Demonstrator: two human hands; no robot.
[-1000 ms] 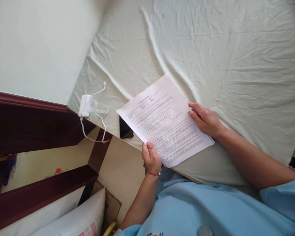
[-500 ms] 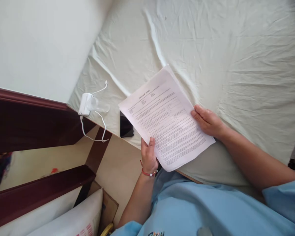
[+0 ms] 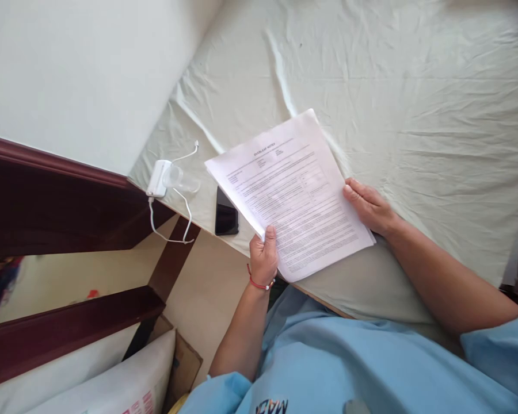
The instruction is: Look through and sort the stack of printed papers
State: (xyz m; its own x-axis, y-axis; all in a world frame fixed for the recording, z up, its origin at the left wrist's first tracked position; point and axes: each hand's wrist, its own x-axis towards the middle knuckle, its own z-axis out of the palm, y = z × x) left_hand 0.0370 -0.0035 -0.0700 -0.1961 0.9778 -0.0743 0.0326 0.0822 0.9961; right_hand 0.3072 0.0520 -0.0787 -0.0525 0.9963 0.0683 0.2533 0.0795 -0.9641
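A thin stack of printed paper sheets is held tilted above the cloth, its top page headed "OVERLEAF NOTES". My left hand grips the stack's lower left edge, thumb on top and the other fingers hidden underneath. On the right edge, my right hand pinches the sheets, with its thumb near the margin. Left of the papers a black phone lies at the edge of the cloth, partly covered by the stack's corner.
Creased pale cloth covers the surface in front of me. A white adapter with a white cable and a clear plastic piece sits at the left corner. Dark wooden rails and white sacks are at lower left.
The paper stack has turned slightly clockwise and its sheets lie more evenly, with both hands still on it. The whole view has shifted a little.
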